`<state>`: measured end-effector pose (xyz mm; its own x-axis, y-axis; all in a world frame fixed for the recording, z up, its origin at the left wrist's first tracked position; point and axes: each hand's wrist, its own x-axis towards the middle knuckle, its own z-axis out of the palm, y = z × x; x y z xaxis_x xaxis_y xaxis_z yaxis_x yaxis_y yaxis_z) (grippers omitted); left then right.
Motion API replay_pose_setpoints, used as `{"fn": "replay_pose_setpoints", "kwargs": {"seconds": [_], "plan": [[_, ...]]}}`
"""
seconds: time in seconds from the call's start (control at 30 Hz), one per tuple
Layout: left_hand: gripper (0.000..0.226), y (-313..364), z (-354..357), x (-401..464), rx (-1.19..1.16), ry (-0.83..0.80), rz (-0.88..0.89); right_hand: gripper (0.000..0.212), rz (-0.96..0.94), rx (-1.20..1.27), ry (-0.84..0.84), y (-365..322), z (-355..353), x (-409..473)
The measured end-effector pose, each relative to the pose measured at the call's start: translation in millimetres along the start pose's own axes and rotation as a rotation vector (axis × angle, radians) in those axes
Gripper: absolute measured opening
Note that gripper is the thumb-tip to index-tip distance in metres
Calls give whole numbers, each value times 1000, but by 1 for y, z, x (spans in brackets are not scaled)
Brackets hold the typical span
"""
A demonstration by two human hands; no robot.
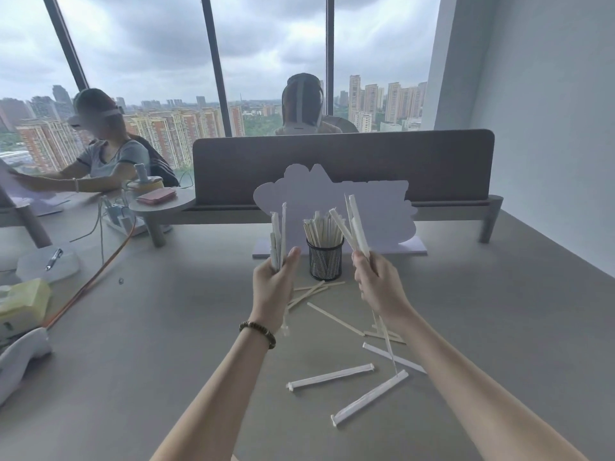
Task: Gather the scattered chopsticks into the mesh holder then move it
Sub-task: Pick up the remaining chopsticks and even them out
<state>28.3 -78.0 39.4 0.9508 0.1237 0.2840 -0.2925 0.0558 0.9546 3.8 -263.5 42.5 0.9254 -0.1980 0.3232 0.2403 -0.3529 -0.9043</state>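
Gather step: left hand, right hand — fingers clenched on wrapped chopsticks. Next — drop both bundles upright into mesh holder; more loose on counter.

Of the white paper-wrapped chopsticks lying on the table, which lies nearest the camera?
The white wrapped chopstick pair lying diagonally at lower right; the other loose wrapped pairs lie farther back.

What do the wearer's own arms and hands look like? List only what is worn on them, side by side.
Both forearms are bare up to the bottom edge of the frame, with no sleeve showing. The left hand has a bracelet of dark round beads around its wrist. The right hand has nothing on its wrist. No gloves, rings or watch can be seen on either side.
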Motion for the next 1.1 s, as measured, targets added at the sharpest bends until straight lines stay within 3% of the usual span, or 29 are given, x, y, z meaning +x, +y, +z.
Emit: {"fn": "replay_pose_setpoints", "kwargs": {"seconds": [0.23,0.33,0.5,0.7,0.9,1.1], "plan": [[66,-3,7,-6,30,-4,19,30,-108,7,70,2,4,-5],[61,-3,9,-8,46,-3,32,17,-146,-18,165,9,8,-3],[62,-2,11,-11,47,-13,30,15,-57,121,192,9,7,-4],[61,-6,14,-15,57,-34,24,50,-53,102,214,3,2,-11],[49,-11,15,-19,81,-46,18,60,-10,104,158,12,7,-22],[51,-17,15,-25,91,-56,28,54,-32,124,150,13,7,-29]]}}
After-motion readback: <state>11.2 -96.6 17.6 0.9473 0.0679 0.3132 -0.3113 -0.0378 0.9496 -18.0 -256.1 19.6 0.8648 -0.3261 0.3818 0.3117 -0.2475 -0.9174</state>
